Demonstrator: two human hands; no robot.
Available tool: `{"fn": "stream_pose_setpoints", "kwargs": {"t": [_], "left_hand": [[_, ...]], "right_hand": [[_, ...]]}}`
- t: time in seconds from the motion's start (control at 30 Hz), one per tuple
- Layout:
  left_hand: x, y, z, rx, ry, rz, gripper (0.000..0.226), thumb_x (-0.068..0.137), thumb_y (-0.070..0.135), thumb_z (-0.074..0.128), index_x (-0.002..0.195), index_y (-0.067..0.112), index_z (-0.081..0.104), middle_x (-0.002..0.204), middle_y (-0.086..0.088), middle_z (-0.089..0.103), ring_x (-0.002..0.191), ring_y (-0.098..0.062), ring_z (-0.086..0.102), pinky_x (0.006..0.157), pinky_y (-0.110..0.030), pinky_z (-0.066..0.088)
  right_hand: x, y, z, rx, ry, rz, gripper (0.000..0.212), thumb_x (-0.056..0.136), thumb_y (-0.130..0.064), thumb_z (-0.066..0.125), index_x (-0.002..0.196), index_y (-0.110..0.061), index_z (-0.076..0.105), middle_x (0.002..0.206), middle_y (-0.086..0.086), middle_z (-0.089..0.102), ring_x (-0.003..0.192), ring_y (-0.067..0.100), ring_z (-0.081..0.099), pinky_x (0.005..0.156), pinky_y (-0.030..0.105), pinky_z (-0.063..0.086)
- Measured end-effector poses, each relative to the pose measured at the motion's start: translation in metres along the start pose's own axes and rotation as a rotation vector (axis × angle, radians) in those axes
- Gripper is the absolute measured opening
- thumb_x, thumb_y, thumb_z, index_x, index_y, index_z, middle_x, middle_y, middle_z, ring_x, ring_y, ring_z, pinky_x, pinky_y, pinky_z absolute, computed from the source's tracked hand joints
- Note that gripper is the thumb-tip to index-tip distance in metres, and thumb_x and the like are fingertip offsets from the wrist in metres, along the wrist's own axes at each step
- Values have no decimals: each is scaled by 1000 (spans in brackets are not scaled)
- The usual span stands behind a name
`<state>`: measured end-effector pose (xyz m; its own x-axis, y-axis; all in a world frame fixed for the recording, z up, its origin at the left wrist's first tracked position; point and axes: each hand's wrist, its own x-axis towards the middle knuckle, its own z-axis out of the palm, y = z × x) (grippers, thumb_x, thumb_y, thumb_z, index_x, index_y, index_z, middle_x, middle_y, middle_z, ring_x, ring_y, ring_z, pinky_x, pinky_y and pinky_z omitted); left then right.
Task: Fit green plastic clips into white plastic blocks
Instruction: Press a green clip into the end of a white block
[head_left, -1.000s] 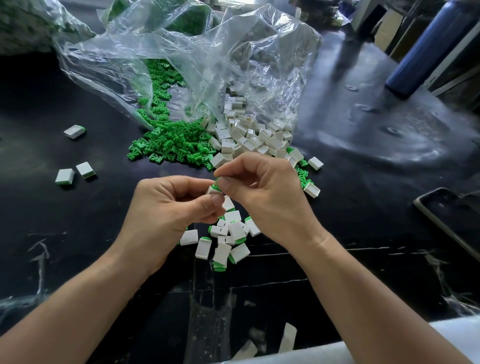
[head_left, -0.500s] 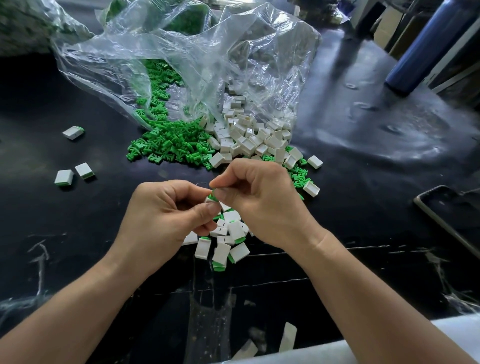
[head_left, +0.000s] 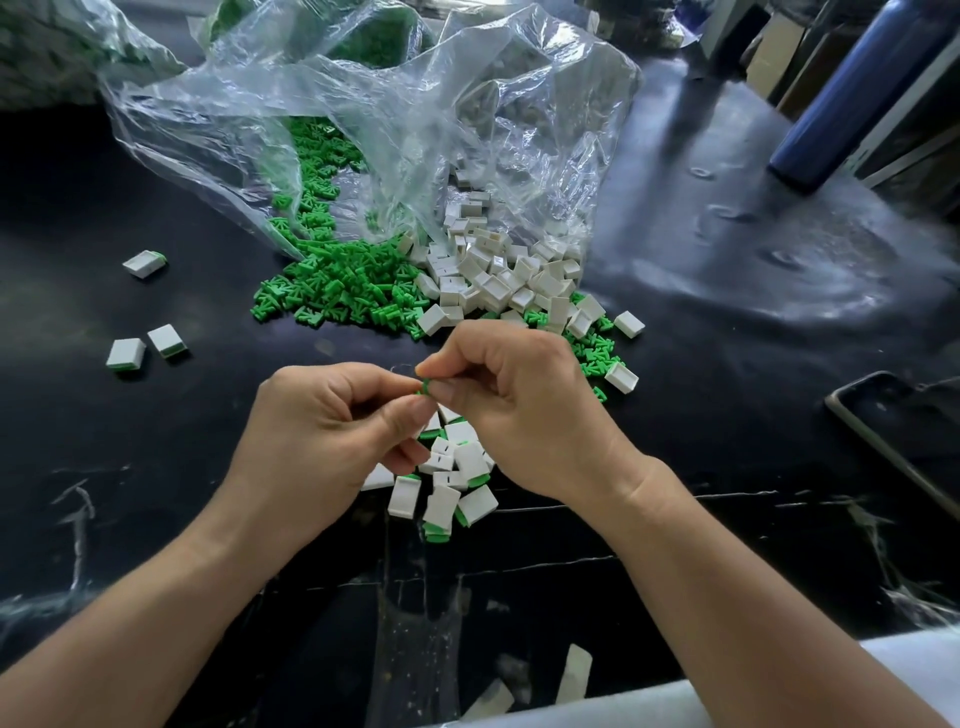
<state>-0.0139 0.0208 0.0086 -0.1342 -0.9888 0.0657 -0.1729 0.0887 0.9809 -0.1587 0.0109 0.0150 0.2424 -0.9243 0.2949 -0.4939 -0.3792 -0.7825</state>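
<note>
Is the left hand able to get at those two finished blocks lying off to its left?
Probably yes: the two finished blocks lie on open table, with nothing between them and the left hand. But it is busy pinching the green clip, so it must let go first.

Small piecework workshop, I'd say: scuffed black bench (head_left: 727, 291), big clear plastic bags (head_left: 395, 104) spilling bulk heaps of green clips (head_left: 337, 280) and white blocks (head_left: 498, 270).

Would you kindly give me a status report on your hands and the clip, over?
Right hand pinching small green plastic clip at fingertips. Left hand curled beside it, its hold hidden. Nothing in the way; white plastic blocks piled beneath.
</note>
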Motion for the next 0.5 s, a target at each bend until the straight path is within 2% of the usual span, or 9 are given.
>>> {"fn": "stream_pose_setpoints", "kwargs": {"t": [0.1, 0.23, 0.4, 0.5], "left_hand": [[-2, -1, -1, 3, -14, 9, 11, 61, 24, 64, 70, 21, 69, 58, -8, 68, 46, -15, 64, 46, -17, 50], [-3, -2, -1, 43, -26, 41, 10, 62, 24, 63, 69, 23, 69, 58, -7, 68, 44, -13, 63, 45, -17, 50], [-5, -2, -1, 54, -40, 76, 8, 63, 22, 64, 69, 23, 69, 58, -6, 68, 44, -10, 62, 45, -16, 49], [-3, -2, 0, -35, -8, 54, 9, 62, 18, 66, 69, 21, 70, 60, -6, 69, 45, -14, 64, 46, -18, 51]], "right_hand": [[0, -1, -1, -5, -43, 12, 5, 79, 1, 66, 83, -2, 69, 74, -3, 60, 63, 0, 51, 60, 8, 39], [0, -1, -2, 7, -75, 28, 4, 79, 1, 66, 82, -1, 68, 76, 0, 61, 70, 14, 58, 65, 21, 46], [-1, -1, -5, -6, -96, -23, 5, 79, 2, 65, 79, -2, 68, 78, 7, 67, 72, 20, 62, 67, 34, 51], [0, 0, -3, 44, -33, -11, 6, 79, 0, 66, 83, -2, 70, 81, 6, 69, 74, 15, 62, 69, 29, 50]]}}
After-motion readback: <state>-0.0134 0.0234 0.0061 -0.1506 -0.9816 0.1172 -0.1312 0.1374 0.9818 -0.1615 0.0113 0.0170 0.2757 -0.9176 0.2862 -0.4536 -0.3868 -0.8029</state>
